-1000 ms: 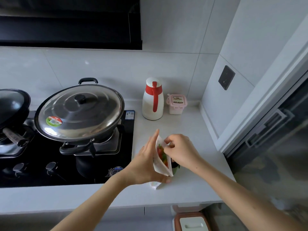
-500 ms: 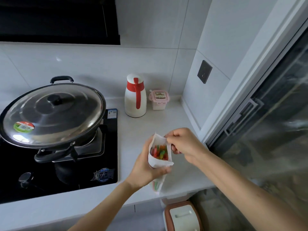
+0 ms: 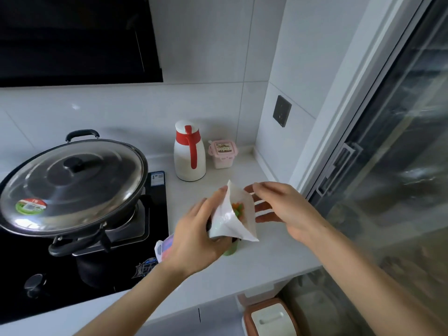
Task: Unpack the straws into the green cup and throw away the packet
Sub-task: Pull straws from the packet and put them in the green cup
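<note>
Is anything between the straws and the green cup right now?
Only the packet itself: the straws sit inside it, gripped by the left hand over the green cup. The right hand is open beside it. Nothing else visible intervenes.

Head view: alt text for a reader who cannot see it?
The left hand holds an opened white packet of coloured straws over a green cup on the counter; the right hand is open beside it. A lidded wok sits on the stove, left.
</note>
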`<state>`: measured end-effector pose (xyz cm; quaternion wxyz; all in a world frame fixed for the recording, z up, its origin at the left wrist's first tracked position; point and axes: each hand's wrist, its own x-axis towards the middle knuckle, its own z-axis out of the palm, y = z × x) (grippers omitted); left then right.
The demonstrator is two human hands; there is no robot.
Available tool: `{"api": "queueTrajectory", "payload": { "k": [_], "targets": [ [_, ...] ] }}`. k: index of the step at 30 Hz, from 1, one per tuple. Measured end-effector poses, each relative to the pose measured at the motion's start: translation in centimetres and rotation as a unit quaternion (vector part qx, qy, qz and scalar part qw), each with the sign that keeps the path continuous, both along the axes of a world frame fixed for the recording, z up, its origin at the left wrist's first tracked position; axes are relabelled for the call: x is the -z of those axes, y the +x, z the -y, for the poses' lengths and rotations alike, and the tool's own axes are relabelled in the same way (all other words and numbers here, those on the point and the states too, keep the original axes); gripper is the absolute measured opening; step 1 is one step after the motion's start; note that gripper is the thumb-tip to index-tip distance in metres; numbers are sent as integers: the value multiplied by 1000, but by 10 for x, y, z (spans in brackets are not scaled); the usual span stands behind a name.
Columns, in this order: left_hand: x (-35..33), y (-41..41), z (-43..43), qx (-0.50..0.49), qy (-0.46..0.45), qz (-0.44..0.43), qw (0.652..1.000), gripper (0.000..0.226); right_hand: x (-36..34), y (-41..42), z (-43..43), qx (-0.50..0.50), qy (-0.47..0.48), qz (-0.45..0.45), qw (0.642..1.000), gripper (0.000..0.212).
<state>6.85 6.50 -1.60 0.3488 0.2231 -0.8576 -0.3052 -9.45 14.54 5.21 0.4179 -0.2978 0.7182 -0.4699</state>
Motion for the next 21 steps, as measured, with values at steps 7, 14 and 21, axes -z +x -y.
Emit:
{"api": "queueTrajectory", "payload": {
  "k": [7,14,21],
  "targets": [
    [-58,-36,36,-9,-326,174,929,89,10,-31,17,79,-76,357,928,39],
    [-83,-73,75,9,-534,415,736,91,44,-54,56,64,-88,571,813,44],
    [-71,-100,93,59,-566,545,616,88,77,-53,102,31,-38,650,758,28]
  ]
}}
